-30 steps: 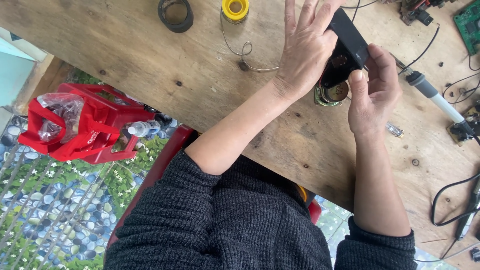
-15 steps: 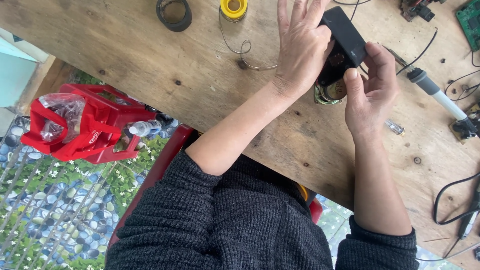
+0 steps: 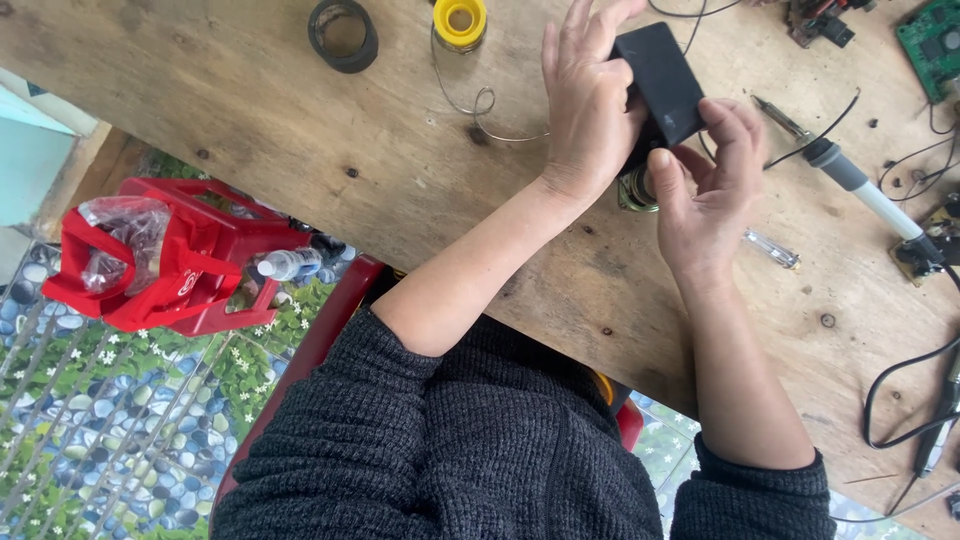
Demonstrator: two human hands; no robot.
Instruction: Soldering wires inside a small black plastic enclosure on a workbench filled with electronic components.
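Both of my hands hold a small black rectangular box [image 3: 660, 75] above the wooden table [image 3: 250, 120]. My left hand [image 3: 590, 105] lies against the box's left side with its fingers stretched upward. My right hand [image 3: 705, 190] pinches the box's lower right corner between thumb and fingers. Just below the box, between my hands, a small round metal part [image 3: 634, 192] sits on the table, partly hidden.
A soldering iron [image 3: 855, 185] lies to the right, with black cables [image 3: 900, 400] beyond it. A yellow solder spool [image 3: 460, 20] and a black ring [image 3: 343, 33] stand at the far edge. A green circuit board [image 3: 935, 40] is at the top right. A red basket [image 3: 170, 260] sits beside the table.
The black box and both hands have shifted slightly left, and my right fingers have closed further over its lower corner.
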